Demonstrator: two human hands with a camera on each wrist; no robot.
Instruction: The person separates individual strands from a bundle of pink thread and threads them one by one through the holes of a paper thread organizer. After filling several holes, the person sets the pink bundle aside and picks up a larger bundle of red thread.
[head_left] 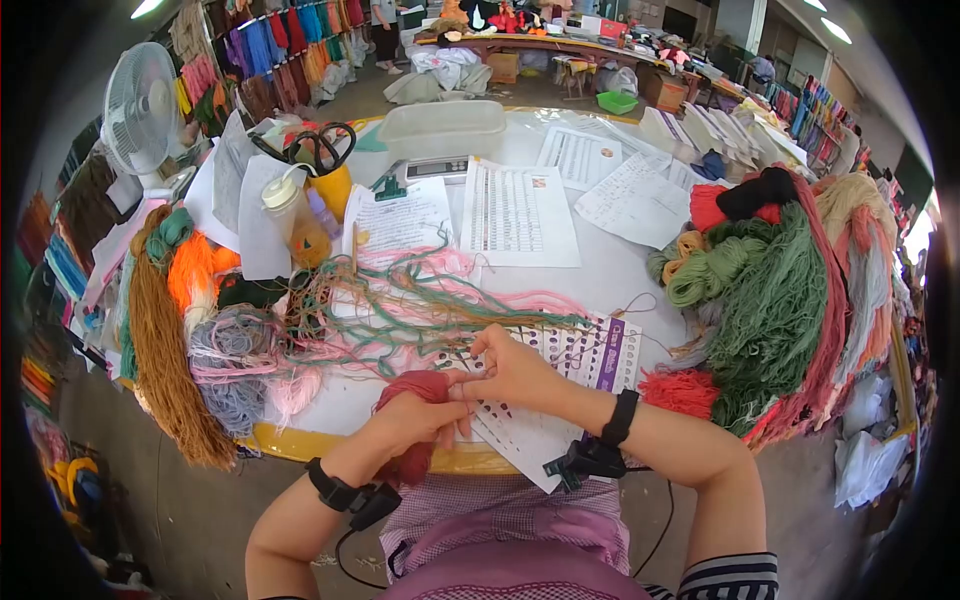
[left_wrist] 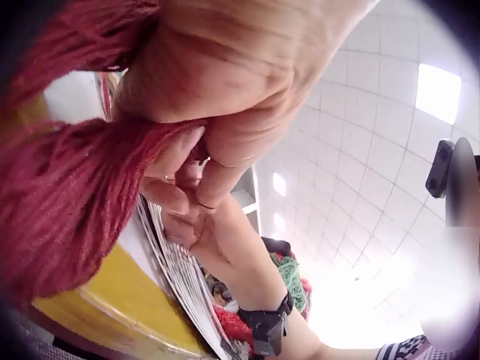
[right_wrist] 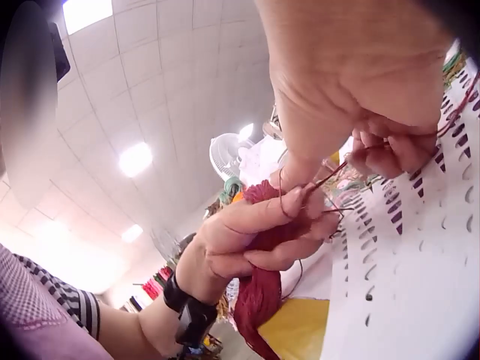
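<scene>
Dark red skein (head_left: 408, 388) sits at the near edge of the desk (head_left: 640, 270), about seven o'clock from its middle, bunched in the left hand's grip (head_left: 410, 422), the fingers curled round it. A red strand (right_wrist: 328, 178) runs from those fingers, in the right-wrist view, to the right hand's grip (head_left: 515, 375), which is narrow, its fingers curled on that yarn. Under the right hand, toward five o'clock, lies a white card (head_left: 525, 440) with rows of holes and a purple strip. Loose green, pink and brown strands (head_left: 430, 300) spread across the middle. Green yarn (head_left: 775, 300) is heaped at three o'clock, orange yarn (head_left: 195, 268) at nine, and a clear tub (head_left: 440, 128) stands near twelve.
</scene>
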